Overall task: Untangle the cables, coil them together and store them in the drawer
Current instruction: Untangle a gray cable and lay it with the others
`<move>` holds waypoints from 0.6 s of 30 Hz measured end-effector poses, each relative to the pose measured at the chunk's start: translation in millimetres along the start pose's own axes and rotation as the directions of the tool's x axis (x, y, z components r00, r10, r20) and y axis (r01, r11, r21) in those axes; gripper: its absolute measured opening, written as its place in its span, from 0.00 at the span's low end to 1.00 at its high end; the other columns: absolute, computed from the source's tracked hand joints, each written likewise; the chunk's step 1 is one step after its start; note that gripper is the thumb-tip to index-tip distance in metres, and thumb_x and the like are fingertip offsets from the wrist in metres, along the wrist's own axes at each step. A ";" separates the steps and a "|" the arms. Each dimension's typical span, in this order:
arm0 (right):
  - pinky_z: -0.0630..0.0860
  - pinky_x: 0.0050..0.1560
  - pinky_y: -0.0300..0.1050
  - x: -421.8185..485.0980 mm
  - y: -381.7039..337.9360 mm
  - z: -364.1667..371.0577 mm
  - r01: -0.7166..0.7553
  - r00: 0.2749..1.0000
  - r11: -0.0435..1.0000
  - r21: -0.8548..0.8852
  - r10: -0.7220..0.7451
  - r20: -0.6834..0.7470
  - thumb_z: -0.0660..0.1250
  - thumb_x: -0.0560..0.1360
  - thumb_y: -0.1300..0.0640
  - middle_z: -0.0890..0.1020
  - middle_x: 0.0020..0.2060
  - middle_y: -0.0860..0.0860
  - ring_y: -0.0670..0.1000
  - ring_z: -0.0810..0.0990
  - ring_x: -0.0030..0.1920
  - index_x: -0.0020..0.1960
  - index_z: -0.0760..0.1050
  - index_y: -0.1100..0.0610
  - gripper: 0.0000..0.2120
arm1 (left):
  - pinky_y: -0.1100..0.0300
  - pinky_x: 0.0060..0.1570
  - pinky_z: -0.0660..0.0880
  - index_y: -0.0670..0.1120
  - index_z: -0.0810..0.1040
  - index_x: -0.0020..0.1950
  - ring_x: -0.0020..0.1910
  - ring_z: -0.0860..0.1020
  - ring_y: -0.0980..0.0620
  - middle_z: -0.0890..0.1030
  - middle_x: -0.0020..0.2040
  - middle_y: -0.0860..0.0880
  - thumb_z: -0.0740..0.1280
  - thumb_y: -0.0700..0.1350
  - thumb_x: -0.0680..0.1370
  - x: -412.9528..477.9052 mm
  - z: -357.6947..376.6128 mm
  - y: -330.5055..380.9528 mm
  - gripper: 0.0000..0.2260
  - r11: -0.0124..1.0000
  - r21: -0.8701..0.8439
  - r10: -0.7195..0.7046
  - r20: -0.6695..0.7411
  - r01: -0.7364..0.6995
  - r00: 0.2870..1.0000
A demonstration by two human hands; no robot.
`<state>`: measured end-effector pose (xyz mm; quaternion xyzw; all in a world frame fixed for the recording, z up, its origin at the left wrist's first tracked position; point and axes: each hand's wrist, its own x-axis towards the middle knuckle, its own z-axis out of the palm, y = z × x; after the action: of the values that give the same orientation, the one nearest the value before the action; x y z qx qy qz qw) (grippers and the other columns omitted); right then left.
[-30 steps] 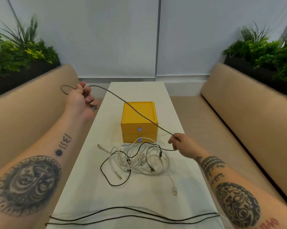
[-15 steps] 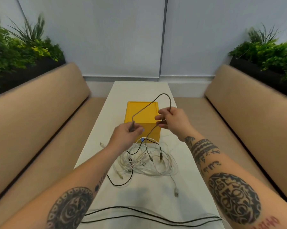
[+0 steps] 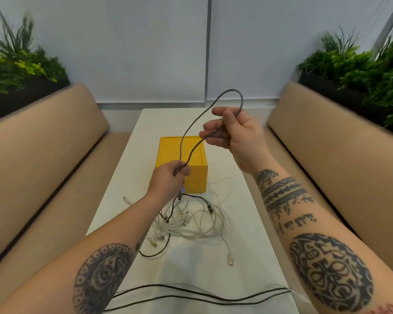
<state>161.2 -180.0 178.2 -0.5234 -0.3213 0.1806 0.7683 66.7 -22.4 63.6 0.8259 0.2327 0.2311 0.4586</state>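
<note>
We find both forearms extended forward: our left hand point(image 3: 168, 177) low, our right hand point(image 3: 234, 130) higher, each pinching the grey cable point(image 3: 233, 89) with curled fingers.

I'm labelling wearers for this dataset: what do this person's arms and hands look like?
No sleeves or gloves. The left forearm bears a dark round patterned tattoo; the right forearm a dark oval one plus patterned bands near the wrist.

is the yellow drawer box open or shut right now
Shut: both drawer fronts of the yellow drawer box sit flush, none pulled out.
</note>
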 end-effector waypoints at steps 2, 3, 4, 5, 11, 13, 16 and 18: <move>0.82 0.38 0.43 1.3 7.1 -9.1 -0.014 0.997 1.000 -0.007 0.013 -0.071 0.56 0.85 0.56 0.85 0.39 0.55 0.56 0.86 0.41 0.58 0.74 0.59 0.10 | 0.64 0.38 0.73 0.46 0.81 0.47 0.35 0.80 0.53 0.85 0.43 0.50 0.66 0.46 0.81 5.7 -4.1 4.4 0.07 0.991 -0.129 -0.025 -0.055 0.018 0.998; 0.82 0.37 0.42 2.2 12.4 -14.0 -0.047 0.992 0.999 0.001 0.047 -0.116 0.57 0.85 0.55 0.85 0.39 0.54 0.55 0.86 0.40 0.59 0.73 0.59 0.10 | 0.67 0.37 0.73 0.45 0.81 0.47 0.35 0.81 0.52 0.85 0.43 0.50 0.66 0.46 0.81 8.2 -6.5 7.6 0.07 0.984 -0.175 -0.030 -0.079 0.016 0.996; 0.82 0.36 0.42 2.6 18.2 -19.5 -0.091 0.982 0.996 0.019 0.093 -0.163 0.58 0.85 0.54 0.85 0.38 0.54 0.55 0.86 0.39 0.61 0.72 0.60 0.11 | 0.67 0.37 0.73 0.44 0.81 0.48 0.36 0.81 0.53 0.86 0.43 0.50 0.67 0.46 0.81 10.2 -9.1 11.4 0.07 0.979 -0.203 -0.029 -0.090 0.010 0.995; 0.81 0.35 0.41 3.1 25.1 -26.2 -0.139 0.965 0.989 0.047 0.146 -0.217 0.58 0.84 0.54 0.85 0.38 0.53 0.54 0.86 0.37 0.63 0.71 0.61 0.12 | 0.65 0.38 0.73 0.44 0.81 0.47 0.36 0.82 0.53 0.86 0.43 0.50 0.68 0.47 0.80 12.3 -11.7 14.3 0.07 0.977 -0.213 -0.025 -0.088 0.005 0.996; 0.82 0.36 0.43 -5.1 68.2 -69.5 -0.474 0.764 0.879 0.052 0.439 -0.472 0.59 0.84 0.50 0.83 0.49 0.57 0.49 0.83 0.36 0.64 0.72 0.67 0.20 | 0.60 0.45 0.73 0.49 0.84 0.43 0.43 0.80 0.58 0.86 0.41 0.53 0.69 0.49 0.79 16.2 -24.5 13.6 0.08 0.999 -0.031 -0.027 -0.022 0.027 0.999; 0.82 0.47 0.50 -7.7 74.3 -71.8 -0.556 0.729 0.831 -0.010 0.482 -0.486 0.62 0.82 0.49 0.80 0.55 0.57 0.52 0.81 0.46 0.63 0.72 0.65 0.19 | 0.64 0.42 0.71 0.47 0.85 0.43 0.44 0.79 0.63 0.86 0.43 0.53 0.70 0.48 0.79 13.4 -23.0 13.0 0.08 1.000 0.026 -0.017 0.017 0.016 1.000; 0.81 0.52 0.58 -8.6 72.0 -52.1 -0.548 0.734 0.826 0.132 0.551 -0.398 0.61 0.83 0.51 0.78 0.54 0.54 0.56 0.82 0.52 0.62 0.68 0.61 0.15 | 0.69 0.43 0.72 0.48 0.85 0.47 0.49 0.80 0.64 0.86 0.48 0.54 0.71 0.48 0.78 9.7 -18.0 15.7 0.05 1.000 0.030 -0.005 0.093 0.003 0.996; 0.81 0.44 0.55 -2.1 68.1 -40.9 -0.445 0.756 0.843 0.303 0.535 -0.377 0.56 0.85 0.55 0.78 0.49 0.55 0.55 0.83 0.46 0.56 0.69 0.62 0.10 | 0.64 0.50 0.75 0.49 0.83 0.56 0.52 0.81 0.58 0.85 0.51 0.53 0.73 0.49 0.76 8.0 -17.3 17.3 0.10 1.000 0.008 -0.008 0.150 0.007 0.989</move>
<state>191.6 -183.0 104.9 -0.5386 0.0323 0.2813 0.7935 65.6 -14.5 88.1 0.8418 0.2013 0.1657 0.4726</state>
